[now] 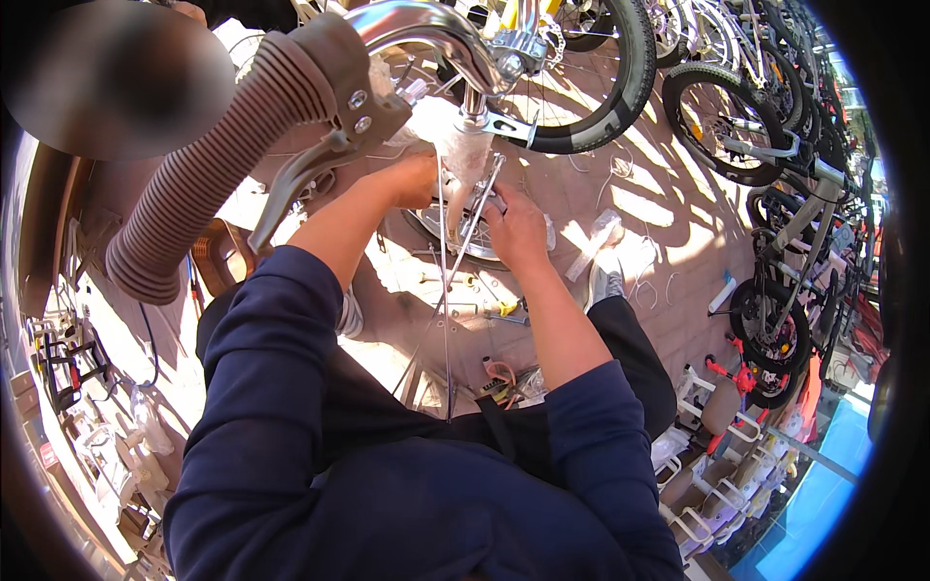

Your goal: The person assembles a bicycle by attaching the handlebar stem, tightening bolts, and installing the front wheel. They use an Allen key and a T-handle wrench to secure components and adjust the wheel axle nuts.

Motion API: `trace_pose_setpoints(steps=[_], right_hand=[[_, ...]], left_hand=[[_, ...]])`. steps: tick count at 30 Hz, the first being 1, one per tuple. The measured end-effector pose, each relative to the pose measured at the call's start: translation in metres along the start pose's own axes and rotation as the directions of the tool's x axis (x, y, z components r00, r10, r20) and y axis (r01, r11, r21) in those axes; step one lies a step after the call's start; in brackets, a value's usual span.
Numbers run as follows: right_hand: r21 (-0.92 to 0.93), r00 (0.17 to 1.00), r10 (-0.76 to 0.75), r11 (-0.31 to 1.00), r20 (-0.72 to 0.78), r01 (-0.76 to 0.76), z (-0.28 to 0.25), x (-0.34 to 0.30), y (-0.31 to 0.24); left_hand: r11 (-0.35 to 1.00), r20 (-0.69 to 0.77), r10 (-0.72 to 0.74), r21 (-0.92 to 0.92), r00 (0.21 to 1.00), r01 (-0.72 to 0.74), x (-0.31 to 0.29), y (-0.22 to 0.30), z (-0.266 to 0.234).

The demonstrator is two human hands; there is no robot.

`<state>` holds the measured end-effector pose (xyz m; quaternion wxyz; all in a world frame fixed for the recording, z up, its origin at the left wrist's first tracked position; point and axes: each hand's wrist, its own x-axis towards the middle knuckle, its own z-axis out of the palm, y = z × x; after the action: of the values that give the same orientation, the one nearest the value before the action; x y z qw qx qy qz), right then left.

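Both my arms reach forward under a bicycle's handlebar [426,27]. A brown ribbed grip [213,155] and a grey brake lever [300,174] fill the upper left. My left hand [417,180] is beside the plastic-wrapped tube [467,155] below the handlebar; its fingers are mostly hidden there. My right hand [519,229] is closed at a silvery metal bracket [484,198], with the thumb pressed against it. Thin metal rods [447,320] cross between my arms and run down toward my lap. Behind them, part of a spoked wheel [477,250] shows near the ground.
Wrenches and small parts [465,281] lie on the paved ground below my hands, along with a yellow-handled tool [506,308]. A black-tyred bicycle wheel [610,107] stands just ahead. Several bicycles [765,136] line the right side. Clear plastic wrapping [596,242] lies near my shoe [605,281].
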<state>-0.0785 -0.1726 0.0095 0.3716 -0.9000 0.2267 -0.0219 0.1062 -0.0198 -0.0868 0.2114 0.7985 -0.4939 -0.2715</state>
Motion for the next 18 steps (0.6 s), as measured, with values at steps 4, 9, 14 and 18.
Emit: trace_pose_setpoints(steps=[4, 9, 14, 18], right_hand=[[-0.056, 0.998, 0.006, 0.998, -0.058, -0.009, 0.007, 0.002, 0.011], [-0.134, 0.988, -0.094, 0.988, -0.125, 0.077, 0.019, 0.003, 0.027], [-0.075, 0.997, -0.078, 0.994, -0.009, 0.077, 0.015, 0.005, 0.026], [-0.065, 0.99, -0.139, 0.988, 0.001, 0.139, 0.01, 0.002, 0.026]], left_hand=[[0.99, -0.058, 0.09, -0.1, 0.994, -0.095, -0.003, 0.016, -0.017], [0.992, -0.036, 0.119, -0.043, 0.992, -0.121, -0.005, 0.03, -0.028], [0.97, -0.155, 0.238, -0.01, 0.959, -0.242, -0.008, 0.025, -0.015], [0.986, -0.073, 0.109, -0.119, 0.991, -0.117, -0.009, 0.029, -0.012]])
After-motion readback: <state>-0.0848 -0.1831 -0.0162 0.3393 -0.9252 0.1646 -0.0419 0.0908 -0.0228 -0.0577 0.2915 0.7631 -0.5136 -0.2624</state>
